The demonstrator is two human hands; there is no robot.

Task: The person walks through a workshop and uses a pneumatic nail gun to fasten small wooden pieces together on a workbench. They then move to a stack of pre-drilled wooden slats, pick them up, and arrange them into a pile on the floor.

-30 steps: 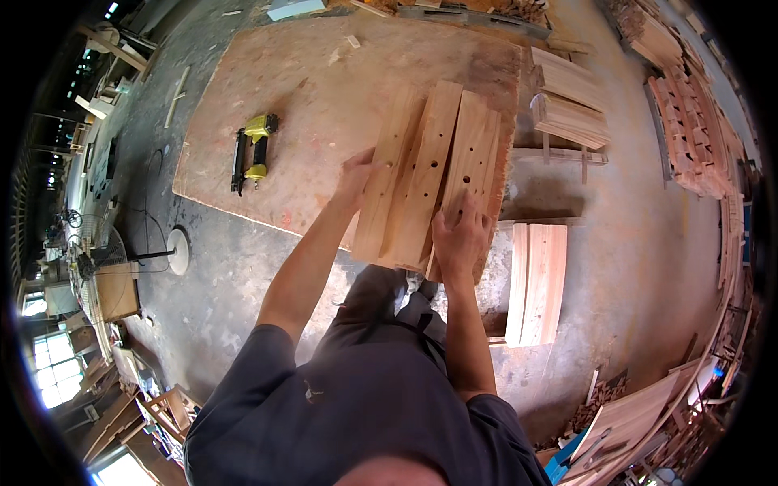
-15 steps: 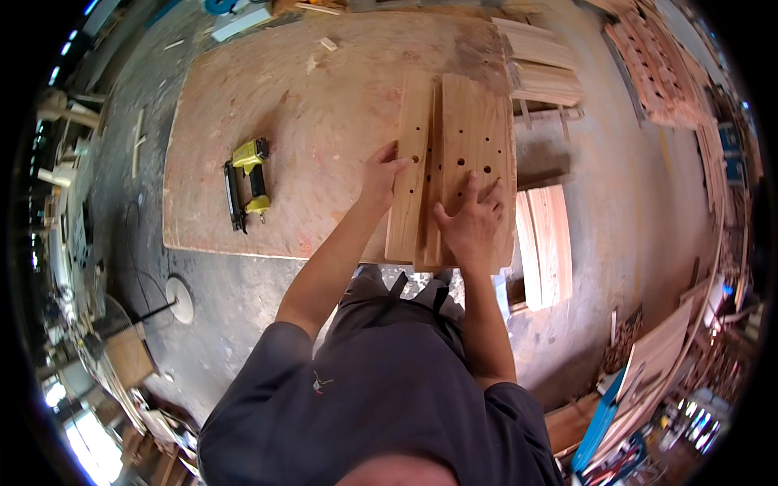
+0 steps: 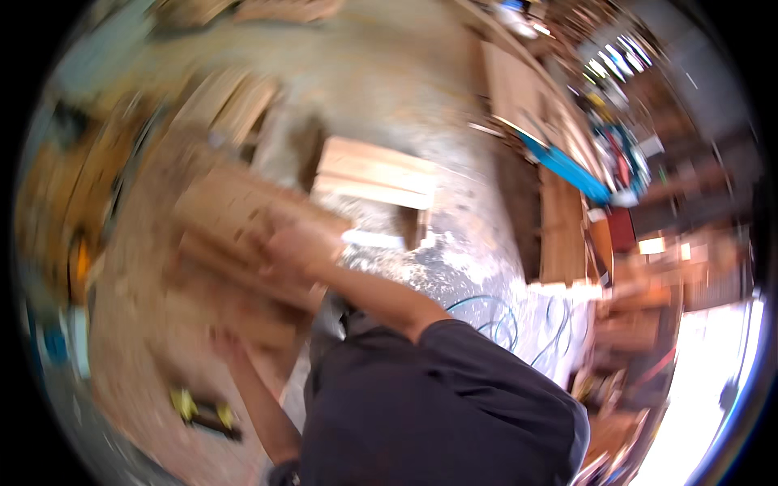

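Observation:
Wooden boards point(image 3: 231, 197) with small dark holes lie side by side on the worktable point(image 3: 121, 324), all smeared by motion. My right hand point(image 3: 293, 247) is over the boards near their close end, its fingers stretched out and holding nothing that I can see. Beside a lower board point(image 3: 243, 309), my left hand point(image 3: 227, 343) is low at the table; blur hides its fingers and whether it touches the wood. A yellow and black nail gun point(image 3: 206, 415) lies on the table to the left of my left forearm.
More boards point(image 3: 227, 104) are at the table's far end. A stack of pale planks point(image 3: 373, 172) stands past its right side. Coiled hose point(image 3: 506, 320) lies on the floor at right, near a blue-edged item point(image 3: 563, 168) and leaning sheets point(image 3: 523, 97).
My view has swung strongly to the right, so the table and boards now appear at the left and turned. My left hand has come away from the board edge it touched.

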